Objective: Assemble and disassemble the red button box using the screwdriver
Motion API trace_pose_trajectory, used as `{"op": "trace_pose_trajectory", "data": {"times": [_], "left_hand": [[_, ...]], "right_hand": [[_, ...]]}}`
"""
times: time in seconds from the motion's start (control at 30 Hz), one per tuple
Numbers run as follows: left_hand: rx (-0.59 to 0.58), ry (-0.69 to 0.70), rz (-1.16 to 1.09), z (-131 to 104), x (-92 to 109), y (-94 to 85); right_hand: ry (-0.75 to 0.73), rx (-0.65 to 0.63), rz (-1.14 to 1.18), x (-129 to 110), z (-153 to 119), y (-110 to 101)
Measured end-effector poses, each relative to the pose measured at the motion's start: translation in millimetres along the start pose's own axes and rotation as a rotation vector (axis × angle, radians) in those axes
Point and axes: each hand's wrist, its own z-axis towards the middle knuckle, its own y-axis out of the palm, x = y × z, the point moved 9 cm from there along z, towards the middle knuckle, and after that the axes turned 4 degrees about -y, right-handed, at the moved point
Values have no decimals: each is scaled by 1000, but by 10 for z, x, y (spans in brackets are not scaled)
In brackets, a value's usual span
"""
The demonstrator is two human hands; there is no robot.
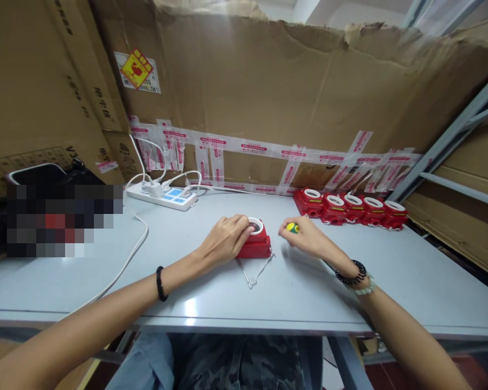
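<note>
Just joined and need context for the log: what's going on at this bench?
A person's left hand is holding a red unit with a white ring on the table. The right hand, apart from it, grips a yellow-and-green handle. A thin metal rod lies in front of the unit, beside a white string. Five similar red units stand in a row at the back right.

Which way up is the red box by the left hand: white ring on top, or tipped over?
White ring on top, not tipped: the ring faces upward, and the red box sits flat on the table.
</note>
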Motion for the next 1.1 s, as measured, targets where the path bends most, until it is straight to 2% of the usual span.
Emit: {"op": "trace_pose_trajectory", "data": {"times": [0.1,0.2,0.27,0.33,0.5,0.87,1.1], "left_hand": [[73,-18,-128,-20,-74,-66],[204,-89,-347,-51,-234,-185],[291,-122,-483,-74,-333,-251],[333,-120,-586,-84,-384,-277],[324,-113,-666,-79,-399,-258],[349,-149,-614,-81,-408,-271],[333,-182,-606,-90,-398,-279]], "right_hand": [[28,313,300,-33,-86,-433],[-142,577,507,-125,-223,-823],[-238,708,553,-150,-314,-982],[-257,785,627,-112,-361,-1032],[-239,840,813,-26,-385,-955],[-306,863,729,-88,-405,-858],[-259,864,659,-92,-428,-873]]}}
